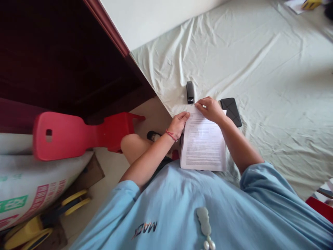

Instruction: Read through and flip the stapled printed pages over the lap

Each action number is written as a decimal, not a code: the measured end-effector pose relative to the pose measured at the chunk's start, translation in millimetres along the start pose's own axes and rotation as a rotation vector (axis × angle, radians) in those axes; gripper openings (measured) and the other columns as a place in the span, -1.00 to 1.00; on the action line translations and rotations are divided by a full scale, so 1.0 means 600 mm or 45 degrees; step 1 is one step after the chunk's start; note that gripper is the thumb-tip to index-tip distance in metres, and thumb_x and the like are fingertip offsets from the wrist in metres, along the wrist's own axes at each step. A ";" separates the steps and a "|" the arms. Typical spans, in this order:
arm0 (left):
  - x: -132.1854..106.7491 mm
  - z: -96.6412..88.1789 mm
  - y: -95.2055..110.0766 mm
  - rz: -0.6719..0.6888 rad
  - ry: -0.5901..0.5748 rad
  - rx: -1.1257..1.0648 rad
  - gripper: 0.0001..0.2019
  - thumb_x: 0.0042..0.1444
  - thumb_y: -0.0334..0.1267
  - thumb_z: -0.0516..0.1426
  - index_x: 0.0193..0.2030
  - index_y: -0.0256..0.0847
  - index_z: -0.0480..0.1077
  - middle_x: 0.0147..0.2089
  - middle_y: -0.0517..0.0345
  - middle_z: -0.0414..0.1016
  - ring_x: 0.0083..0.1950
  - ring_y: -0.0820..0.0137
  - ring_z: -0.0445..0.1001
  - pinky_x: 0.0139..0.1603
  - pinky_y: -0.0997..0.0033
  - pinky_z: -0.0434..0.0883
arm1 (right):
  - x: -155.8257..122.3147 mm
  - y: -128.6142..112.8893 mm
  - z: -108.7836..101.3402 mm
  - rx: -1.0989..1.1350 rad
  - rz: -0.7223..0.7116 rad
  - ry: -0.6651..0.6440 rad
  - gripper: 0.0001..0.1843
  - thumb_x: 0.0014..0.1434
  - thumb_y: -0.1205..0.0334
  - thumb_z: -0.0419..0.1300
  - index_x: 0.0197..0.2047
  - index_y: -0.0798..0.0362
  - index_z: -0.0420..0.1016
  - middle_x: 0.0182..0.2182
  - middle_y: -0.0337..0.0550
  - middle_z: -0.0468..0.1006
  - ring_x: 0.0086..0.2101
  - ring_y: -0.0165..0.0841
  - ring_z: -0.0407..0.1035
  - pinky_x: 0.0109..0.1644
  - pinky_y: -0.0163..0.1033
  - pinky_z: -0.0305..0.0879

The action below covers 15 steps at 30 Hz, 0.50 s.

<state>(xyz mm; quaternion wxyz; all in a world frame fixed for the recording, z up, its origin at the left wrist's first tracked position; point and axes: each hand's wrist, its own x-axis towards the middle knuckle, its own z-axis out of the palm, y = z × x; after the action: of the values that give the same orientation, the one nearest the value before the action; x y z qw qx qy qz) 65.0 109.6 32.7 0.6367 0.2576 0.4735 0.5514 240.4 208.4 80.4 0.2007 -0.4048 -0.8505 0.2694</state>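
Note:
A stack of printed sheets (204, 144) rests at the table's near edge, its lower end close to my shirt. My left hand (179, 125) pinches the stack at its upper left edge, thumb on top; a red string circles that wrist. My right hand (210, 109) bends over the top edge, fingers closed at the paper near the upper left part. Just beyond the fingertips a black stapler (190, 92) lies on the pale cloth. To the right of my right hand is a flat dark case (231, 111), partly behind my wrist.
A wrinkled pale cloth (260, 69) covers the table. On the left stands a red plastic chair (83, 135) near my knee. Below it are a printed white sack (39, 187) and a yellow wheeled object (28, 232). A yellow item (310, 4) sits at the far right corner.

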 end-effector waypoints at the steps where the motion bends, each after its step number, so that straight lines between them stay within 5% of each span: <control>1: -0.001 0.004 -0.001 -0.006 0.010 -0.024 -0.42 -0.18 0.18 0.55 -0.27 -0.27 0.54 -0.32 0.13 0.61 -0.25 0.36 0.55 -0.15 0.37 0.46 | 0.004 -0.005 0.000 0.044 0.015 -0.023 -0.64 0.43 0.07 0.09 -0.37 0.00 0.50 -0.38 -0.11 0.57 -0.22 -0.22 0.41 0.00 -0.11 0.28; 11: 0.007 0.022 -0.015 -0.085 0.200 -0.172 -0.66 0.19 -0.01 0.40 -0.23 -0.29 0.56 -0.29 0.02 0.65 -0.12 0.23 0.64 -0.01 0.27 0.54 | 0.025 -0.013 0.014 0.133 0.192 -0.112 -0.62 0.37 0.08 0.12 -0.47 0.02 0.39 -0.53 -0.24 0.40 -0.42 -0.36 0.25 -0.24 -0.20 0.12; 15: 0.025 0.029 -0.004 -0.149 0.370 -0.209 -0.79 0.31 -0.20 0.26 -0.27 -0.31 0.53 -0.39 0.09 0.57 -0.20 0.27 0.60 -0.05 0.30 0.52 | 0.034 -0.001 0.013 -0.033 0.277 -0.118 -0.66 0.39 0.12 0.12 -0.37 0.06 0.57 -0.48 -0.17 0.51 -0.41 -0.33 0.30 -0.24 -0.19 0.12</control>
<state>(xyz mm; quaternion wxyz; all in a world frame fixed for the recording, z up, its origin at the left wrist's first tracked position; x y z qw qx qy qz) 80.7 126.7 33.0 0.6113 0.0943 0.5281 0.5818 223.5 222.3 77.3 0.1257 -0.4844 -0.8132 0.2971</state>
